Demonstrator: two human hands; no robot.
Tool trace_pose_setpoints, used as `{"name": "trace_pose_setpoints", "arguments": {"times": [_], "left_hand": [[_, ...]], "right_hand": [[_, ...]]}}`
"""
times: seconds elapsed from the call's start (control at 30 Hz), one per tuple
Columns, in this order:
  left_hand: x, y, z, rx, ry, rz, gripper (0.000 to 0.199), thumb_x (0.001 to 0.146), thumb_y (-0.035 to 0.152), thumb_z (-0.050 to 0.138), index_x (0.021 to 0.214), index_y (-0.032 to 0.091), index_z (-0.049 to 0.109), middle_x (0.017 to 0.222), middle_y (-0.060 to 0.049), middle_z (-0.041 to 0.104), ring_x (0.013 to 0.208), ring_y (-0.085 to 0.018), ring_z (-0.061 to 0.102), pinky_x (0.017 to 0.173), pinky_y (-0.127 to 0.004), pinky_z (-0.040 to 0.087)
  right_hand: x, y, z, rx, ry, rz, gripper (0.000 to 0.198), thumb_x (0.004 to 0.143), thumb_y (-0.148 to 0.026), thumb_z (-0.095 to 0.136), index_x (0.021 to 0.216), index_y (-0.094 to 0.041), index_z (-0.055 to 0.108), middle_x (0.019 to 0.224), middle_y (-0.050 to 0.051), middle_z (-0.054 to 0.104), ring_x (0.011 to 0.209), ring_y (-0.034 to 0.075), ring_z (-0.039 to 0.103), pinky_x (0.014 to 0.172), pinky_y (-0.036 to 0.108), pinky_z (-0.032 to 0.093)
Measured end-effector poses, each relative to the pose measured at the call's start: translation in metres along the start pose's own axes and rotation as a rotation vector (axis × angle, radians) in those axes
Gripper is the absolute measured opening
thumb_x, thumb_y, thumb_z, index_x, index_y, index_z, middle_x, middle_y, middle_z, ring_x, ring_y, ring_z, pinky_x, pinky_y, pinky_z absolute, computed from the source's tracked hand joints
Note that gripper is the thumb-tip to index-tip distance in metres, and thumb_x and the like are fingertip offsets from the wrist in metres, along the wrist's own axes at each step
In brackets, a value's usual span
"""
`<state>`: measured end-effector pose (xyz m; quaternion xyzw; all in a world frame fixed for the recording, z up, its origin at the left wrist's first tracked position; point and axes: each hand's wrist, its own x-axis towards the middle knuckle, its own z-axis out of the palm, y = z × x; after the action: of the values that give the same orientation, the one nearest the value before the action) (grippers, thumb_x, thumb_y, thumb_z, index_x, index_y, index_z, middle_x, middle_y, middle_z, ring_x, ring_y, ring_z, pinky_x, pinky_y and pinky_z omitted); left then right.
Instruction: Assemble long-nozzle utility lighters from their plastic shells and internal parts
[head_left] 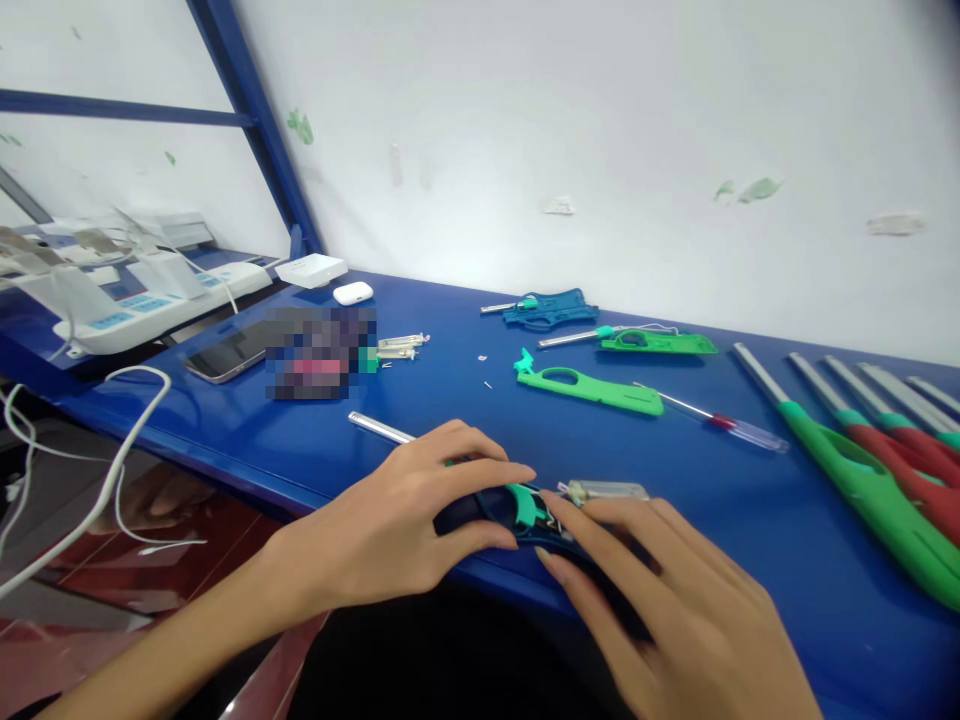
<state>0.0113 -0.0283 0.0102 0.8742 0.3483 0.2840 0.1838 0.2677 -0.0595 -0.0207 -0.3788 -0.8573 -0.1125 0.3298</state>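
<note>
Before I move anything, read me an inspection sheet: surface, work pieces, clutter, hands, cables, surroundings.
Surface: blue table, small scraps near the middle.
Work pieces: open dark-blue lighter in hand; clear tank just beyond; blue lighter half, green lighter halves and screwdriver farther back; green lighter and red lighters at right.
Clutter: phone, earbud case, white box at left; blurred patch by the phone, unreadable.
Hands: left hand, fingers gripping the dark-blue lighter; right hand, fingers straddling its handle end.
Cables: white cable looping at the table's left edge; power strip nearby.
Surroundings: marked white wall; blue frame at left.
</note>
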Motion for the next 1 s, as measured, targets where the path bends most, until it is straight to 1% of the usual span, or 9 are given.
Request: {"name": "trace_pose_setpoints", "arguments": {"times": [0.1, 0.2, 0.3, 0.4, 0.53, 0.7, 0.9, 1.0], "left_hand": [[0.0011, 0.0007, -0.0009, 0.005, 0.013, -0.021, 0.041, 0.098, 0.027, 0.08, 0.137, 0.022, 0.07, 0.123, -0.004, 0.069, 0.112, -0.017, 0.069, 0.102, -0.026, 0.055], [0.0022, -0.0001, -0.0011, -0.002, 0.018, -0.031, 0.042, 0.097, 0.031, 0.081, 0.137, 0.023, 0.07, 0.123, -0.005, 0.07, 0.111, -0.019, 0.069, 0.101, -0.029, 0.057], [0.0022, -0.0016, -0.0008, -0.009, 0.007, -0.037, 0.041, 0.097, 0.03, 0.08, 0.137, 0.024, 0.07, 0.123, -0.005, 0.069, 0.111, -0.019, 0.069, 0.101, -0.03, 0.057], [0.0009, -0.0021, -0.0004, -0.01, 0.001, -0.042, 0.041, 0.098, 0.029, 0.08, 0.137, 0.025, 0.069, 0.125, -0.005, 0.068, 0.112, -0.019, 0.069, 0.101, -0.03, 0.057], [-0.0006, -0.0021, 0.0001, 0.0, 0.013, -0.061, 0.042, 0.097, 0.033, 0.081, 0.137, 0.027, 0.069, 0.125, -0.005, 0.067, 0.113, -0.02, 0.068, 0.101, -0.033, 0.057], [0.0001, -0.0034, 0.0007, 0.009, 0.022, -0.079, 0.043, 0.096, 0.037, 0.082, 0.136, 0.026, 0.07, 0.123, -0.005, 0.066, 0.113, -0.02, 0.067, 0.101, -0.033, 0.056], [-0.0006, -0.004, 0.0011, 0.004, 0.025, -0.066, 0.042, 0.097, 0.036, 0.081, 0.137, 0.026, 0.07, 0.123, -0.006, 0.067, 0.112, -0.02, 0.067, 0.099, -0.033, 0.057], [0.0, -0.0044, 0.0014, 0.007, 0.03, -0.076, 0.042, 0.097, 0.037, 0.081, 0.136, 0.026, 0.07, 0.12, -0.006, 0.069, 0.109, -0.021, 0.068, 0.098, -0.035, 0.058]], "right_hand": [[0.0004, -0.0006, 0.0008, 0.01, 0.017, 0.005, 0.027, 0.11, -0.028, 0.059, 0.13, -0.018, 0.073, 0.109, 0.005, 0.079, 0.093, 0.023, 0.074, 0.091, 0.04, 0.051], [0.0001, -0.0007, 0.0008, 0.006, 0.011, -0.004, 0.028, 0.11, -0.029, 0.058, 0.132, -0.019, 0.074, 0.109, 0.004, 0.079, 0.094, 0.023, 0.075, 0.088, 0.039, 0.051], [-0.0018, 0.0009, 0.0002, 0.004, 0.003, -0.007, 0.028, 0.11, -0.028, 0.058, 0.132, -0.02, 0.074, 0.109, 0.004, 0.079, 0.094, 0.022, 0.075, 0.084, 0.038, 0.052], [-0.0044, 0.0043, -0.0001, 0.001, -0.01, -0.017, 0.029, 0.109, -0.027, 0.06, 0.135, -0.021, 0.072, 0.112, 0.005, 0.078, 0.096, 0.022, 0.075, 0.087, 0.038, 0.054], [-0.007, 0.0072, 0.0001, -0.018, -0.041, -0.037, 0.033, 0.109, -0.028, 0.062, 0.139, -0.021, 0.07, 0.115, 0.005, 0.078, 0.1, 0.022, 0.075, 0.089, 0.038, 0.054], [-0.0072, 0.0064, -0.0003, 0.002, -0.036, -0.025, 0.03, 0.109, -0.025, 0.061, 0.138, -0.02, 0.07, 0.112, 0.005, 0.077, 0.097, 0.02, 0.074, 0.091, 0.036, 0.053], [-0.0085, 0.0087, -0.0007, -0.01, -0.05, -0.042, 0.032, 0.109, -0.026, 0.062, 0.14, -0.02, 0.069, 0.116, 0.006, 0.077, 0.101, 0.021, 0.075, 0.093, 0.036, 0.054], [-0.0062, 0.0071, -0.0001, -0.008, -0.019, -0.047, 0.029, 0.11, -0.025, 0.059, 0.134, -0.019, 0.074, 0.112, 0.006, 0.078, 0.097, 0.02, 0.075, 0.092, 0.036, 0.055]]}}
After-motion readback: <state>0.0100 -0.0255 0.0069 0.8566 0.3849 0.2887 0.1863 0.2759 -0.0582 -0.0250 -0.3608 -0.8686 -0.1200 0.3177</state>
